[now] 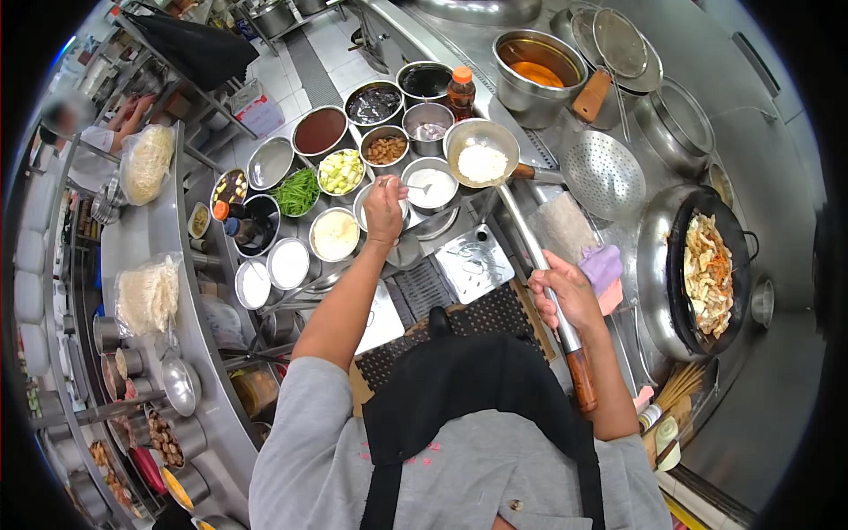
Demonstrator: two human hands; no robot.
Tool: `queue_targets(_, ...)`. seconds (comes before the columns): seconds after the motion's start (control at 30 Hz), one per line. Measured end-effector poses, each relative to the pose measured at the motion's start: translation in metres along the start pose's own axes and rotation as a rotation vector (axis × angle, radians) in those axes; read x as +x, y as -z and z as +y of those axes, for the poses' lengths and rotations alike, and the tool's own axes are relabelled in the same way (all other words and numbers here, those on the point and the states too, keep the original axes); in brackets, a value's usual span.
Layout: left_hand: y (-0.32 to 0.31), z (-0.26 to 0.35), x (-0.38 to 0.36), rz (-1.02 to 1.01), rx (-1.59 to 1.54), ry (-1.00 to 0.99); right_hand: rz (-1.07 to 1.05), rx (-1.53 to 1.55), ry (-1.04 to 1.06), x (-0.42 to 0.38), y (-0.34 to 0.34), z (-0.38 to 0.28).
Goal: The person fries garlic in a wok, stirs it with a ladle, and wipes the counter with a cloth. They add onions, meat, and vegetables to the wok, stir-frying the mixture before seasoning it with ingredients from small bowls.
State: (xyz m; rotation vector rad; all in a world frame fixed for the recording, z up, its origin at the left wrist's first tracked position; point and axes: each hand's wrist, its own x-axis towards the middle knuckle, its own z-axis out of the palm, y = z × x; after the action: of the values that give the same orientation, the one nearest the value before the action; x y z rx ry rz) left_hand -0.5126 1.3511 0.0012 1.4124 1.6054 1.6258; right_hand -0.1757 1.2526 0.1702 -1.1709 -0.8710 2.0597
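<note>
The right hand (565,296) is clamped around the long handle of a ladle (481,159), gripping the metal shaft just above its wooden end. The ladle's long axis runs away from the person and slightly leftward: the wooden end points back toward the body, the bowl points out over the steel counter (477,261) toward the row of seasoning bowls. The bowl sits level and holds a mound of white powder. The left hand (385,208) is pinched shut on a small spoon (413,186), whose handle lies roughly crosswise, its tip pointing right over a bowl of white seasoning (431,184), just beside the ladle's bowl. To the right, a dark wok (707,274) holds fried food.
</note>
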Motion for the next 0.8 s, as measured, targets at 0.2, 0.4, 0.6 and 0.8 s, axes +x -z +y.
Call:
queue_targets(0.2, -0.007, -0.028, -0.01, 0.183, -0.531, 0.414, 0.017, -0.005, 0.009, -0.005, 0.003, 0.003)
queue_targets(0.4, 0.024, 0.006, 0.013, 0.272, -0.613, 0.506, 0.048, -0.034, 0.029, -0.008, 0.002, 0.001)
queue_targets(0.6, 0.03, 0.089, 0.045, 0.17, -0.597, 0.325, 0.006, -0.044, 0.011, -0.001, 0.001, 0.006)
queue_targets(0.8, 0.024, 0.123, 0.034, 0.036, 0.001, -0.269, -0.062, 0.031, -0.027, 0.005, 0.004, 0.011)
